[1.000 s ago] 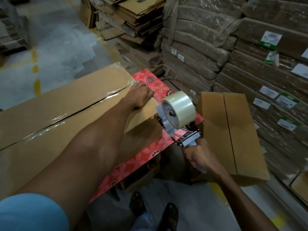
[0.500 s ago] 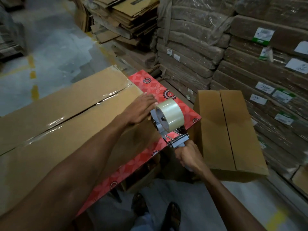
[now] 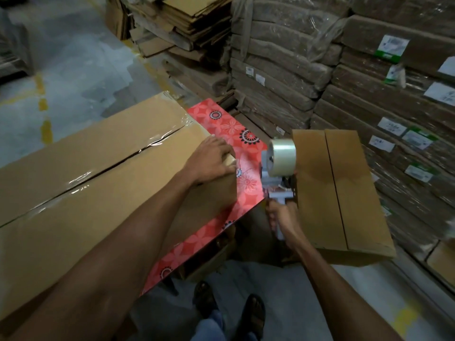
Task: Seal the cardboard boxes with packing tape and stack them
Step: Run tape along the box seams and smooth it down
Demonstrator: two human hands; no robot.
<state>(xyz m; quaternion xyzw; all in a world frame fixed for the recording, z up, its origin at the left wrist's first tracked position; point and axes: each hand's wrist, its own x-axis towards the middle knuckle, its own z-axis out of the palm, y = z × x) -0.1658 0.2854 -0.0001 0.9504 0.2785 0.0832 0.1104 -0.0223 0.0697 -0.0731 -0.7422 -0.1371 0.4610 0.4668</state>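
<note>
Pulled tape gun (image 3: 281, 158) away from big box (image 3: 98, 183), out past red table (image 3: 234, 129). Gripping its handle with right hand (image 3: 283, 217). Pressing box end with left hand (image 3: 211, 161), laid flat.

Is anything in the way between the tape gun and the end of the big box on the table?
Nothing visible. Only bare red floral tabletop separates the grey tape dispenser with its clear roll, gripped by the right hand, from the end of the large brown cardboard box, where the left hand rests.

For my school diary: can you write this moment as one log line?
left grip presses long box end | right grip holds tape dispenser off the box | seam taped
</note>
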